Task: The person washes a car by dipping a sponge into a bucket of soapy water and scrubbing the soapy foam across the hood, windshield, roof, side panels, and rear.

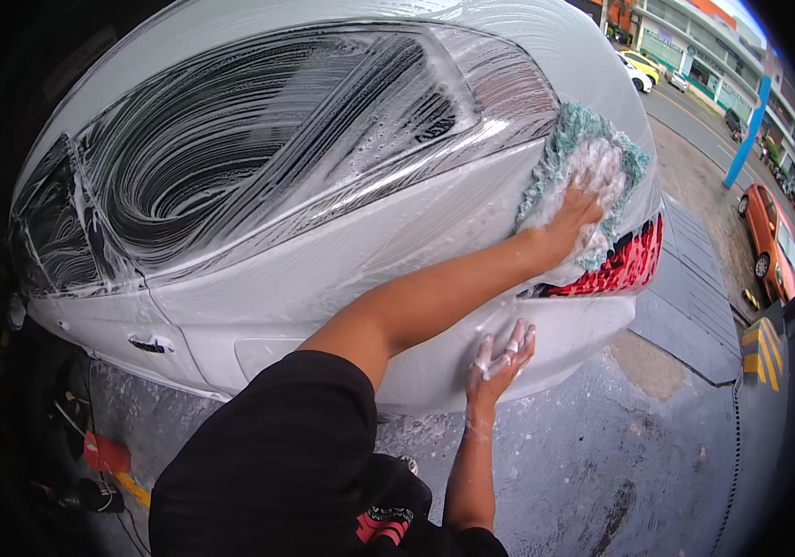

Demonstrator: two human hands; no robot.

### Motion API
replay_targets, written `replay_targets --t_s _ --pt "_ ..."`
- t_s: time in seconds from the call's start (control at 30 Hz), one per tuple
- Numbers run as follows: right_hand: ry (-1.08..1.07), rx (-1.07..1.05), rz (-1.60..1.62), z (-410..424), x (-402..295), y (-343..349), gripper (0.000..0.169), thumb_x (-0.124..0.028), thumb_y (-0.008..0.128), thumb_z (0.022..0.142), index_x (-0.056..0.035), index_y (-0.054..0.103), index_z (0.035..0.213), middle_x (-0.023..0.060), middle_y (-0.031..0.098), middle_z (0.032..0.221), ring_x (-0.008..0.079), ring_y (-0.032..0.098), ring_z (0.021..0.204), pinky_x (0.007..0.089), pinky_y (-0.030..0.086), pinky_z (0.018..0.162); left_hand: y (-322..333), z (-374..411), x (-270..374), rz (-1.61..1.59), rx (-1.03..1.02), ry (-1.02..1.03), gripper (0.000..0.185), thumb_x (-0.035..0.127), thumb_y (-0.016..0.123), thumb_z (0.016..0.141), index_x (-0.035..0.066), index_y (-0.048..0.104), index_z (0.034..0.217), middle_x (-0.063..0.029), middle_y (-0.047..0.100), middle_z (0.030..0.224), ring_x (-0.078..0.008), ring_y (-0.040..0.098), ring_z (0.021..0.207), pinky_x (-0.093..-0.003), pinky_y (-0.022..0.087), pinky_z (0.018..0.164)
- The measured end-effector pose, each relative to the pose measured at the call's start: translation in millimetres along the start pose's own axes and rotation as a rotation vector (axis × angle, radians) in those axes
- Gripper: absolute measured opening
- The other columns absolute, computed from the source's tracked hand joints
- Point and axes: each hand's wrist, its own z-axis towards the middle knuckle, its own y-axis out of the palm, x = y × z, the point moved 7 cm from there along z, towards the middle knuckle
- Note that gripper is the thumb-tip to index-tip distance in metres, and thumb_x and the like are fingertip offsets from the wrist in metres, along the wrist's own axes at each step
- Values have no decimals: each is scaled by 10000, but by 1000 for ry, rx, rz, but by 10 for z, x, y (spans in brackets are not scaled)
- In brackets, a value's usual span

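My left hand [582, 191], thick with white foam, is on a shaggy teal wash cloth [547, 163] pressed to the car's rear corner. Just below the cloth shows the red tail light [624, 268], streaked with suds. Lower down, my right hand [502, 358] has foamy fingers spread and holds nothing. It is at the rear bumper [571, 334]; whether it touches the surface I cannot tell. The white car [383, 244] is coated in suds, with curved wiping streaks across its dark side window [216, 132].
A red bucket [106, 452] stands on the grey floor at lower left, near dark cables. To the right are a metal ramp plate [690, 271], a yellow-striped block [761, 355], a blue post [749, 132] and an orange car [770, 237]. Beyond runs a street.
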Motion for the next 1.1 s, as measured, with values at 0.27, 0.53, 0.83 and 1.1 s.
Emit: replay_targets --t_s 0.27,0.53,0.83,1.1 --pt "-33 -54 -123 -294 316 -115 591 -330 493 1003 26 389 1462 260 333 1469 412 327 1375 536 277 1135 -2075 -3333 -1612 189 -90 -614 816 713 483 872 235 379 1525 -147 180 1633 -406 124 1495 -626 31 1172" --pt "-405 -23 102 -947 -1494 404 504 -281 505 1023 36 433 1409 231 413 1379 391 402 1306 533 324 1083 -3817 -6614 -2938 -31 468 -1184 597 125 603 876 61 454 1451 -172 329 1570 -380 247 1466 -483 176 1200" --pt "-1325 41 486 -2594 -5484 1961 403 -297 436 1045 -72 522 1368 131 512 1398 321 429 1266 481 365 1082 -5696 -8922 -3309 -925 1713 -1129 448 363 510 1030 68 506 1366 -74 573 1307 -195 543 1219 -390 427 1080" --pt "-1636 249 14 -3101 -9797 3597 529 -500 475 994 -265 488 1467 110 448 1488 348 429 1353 531 302 1113 -7747 -11196 -2304 -865 2063 -1284 484 387 418 1049 52 466 1397 -159 559 1351 -282 603 1180 -463 528 996"
